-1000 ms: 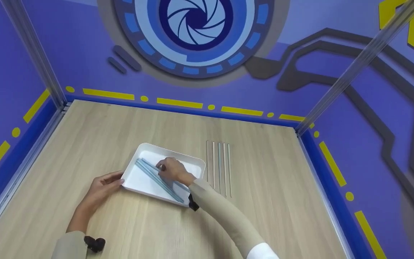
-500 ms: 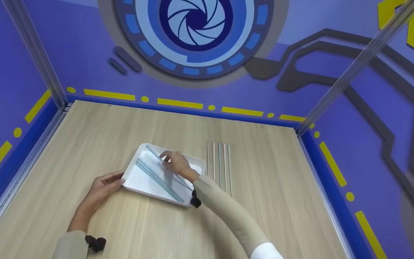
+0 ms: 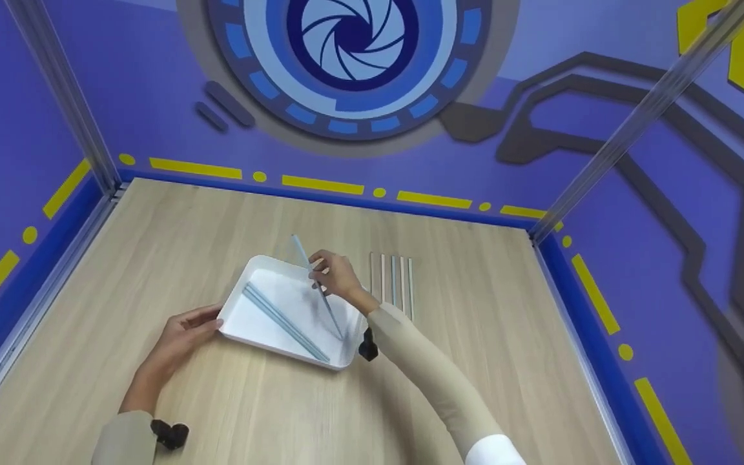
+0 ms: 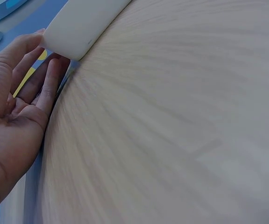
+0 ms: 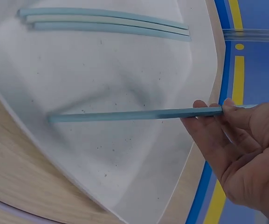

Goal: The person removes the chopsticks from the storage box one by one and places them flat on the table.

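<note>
— Two hands at work over a white tray [image 3: 262, 326] on a wooden table [image 3: 230, 400]: what is your right hand [image 3: 338, 276] holding?

— Your right hand pinches a pale blue stick [image 3: 317, 287] between thumb and fingertips, near its upper part. The stick is tilted, its top end rising past the tray's far rim and its lower end down over the tray's right side. In the right wrist view the fingers [image 5: 209, 122] curl round the stick [image 5: 134, 114], which hangs across the tray [image 5: 27, 93].

— And your left hand [image 3: 181, 339]?

— It lies on the table at the tray's left corner, fingers straight and touching the rim. The left wrist view shows the open palm [image 4: 17, 102] with fingertips against the tray's white edge [image 4: 83, 23]. The hands are apart, one on each side of the tray.

— What else lies about you?

— Three more blue sticks [image 3: 281, 320] lie side by side inside the tray, slanting from upper left to lower right. Just right of the tray, a row of thin sticks [image 3: 391, 284] lies parallel on the table, partly behind your right wrist.
</note>
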{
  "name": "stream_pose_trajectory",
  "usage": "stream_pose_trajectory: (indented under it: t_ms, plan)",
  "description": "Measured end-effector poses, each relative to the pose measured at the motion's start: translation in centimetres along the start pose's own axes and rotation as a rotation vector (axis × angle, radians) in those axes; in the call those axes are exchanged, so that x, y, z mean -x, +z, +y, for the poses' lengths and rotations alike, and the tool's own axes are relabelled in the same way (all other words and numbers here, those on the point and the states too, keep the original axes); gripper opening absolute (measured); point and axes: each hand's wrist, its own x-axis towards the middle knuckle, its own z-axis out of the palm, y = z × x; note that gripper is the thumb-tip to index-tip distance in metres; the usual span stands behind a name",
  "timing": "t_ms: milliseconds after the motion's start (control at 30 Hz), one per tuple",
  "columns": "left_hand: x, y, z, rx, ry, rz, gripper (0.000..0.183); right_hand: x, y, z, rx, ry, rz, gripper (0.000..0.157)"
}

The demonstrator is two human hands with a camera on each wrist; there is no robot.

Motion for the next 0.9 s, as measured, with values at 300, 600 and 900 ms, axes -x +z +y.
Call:
stream_pose_trajectory:
  t_ms: [300,600,900]
  plan:
    - [0.0,0.0,-0.1,-0.003,-0.017,0.001,0.067,0.3,-2.6,1.5,-0.180,0.008,0.018,0.041]
    - [0.0,-0.1,0.1,-0.015,-0.028,-0.001,0.068,1.1,-4.2,3.0,-0.345,0.085,0.009,0.049]
    - [0.1,-0.1,0.2,-0.032,-0.029,-0.001,0.068,1.6,-5.3,3.9,-0.421,0.161,0.056,0.048]
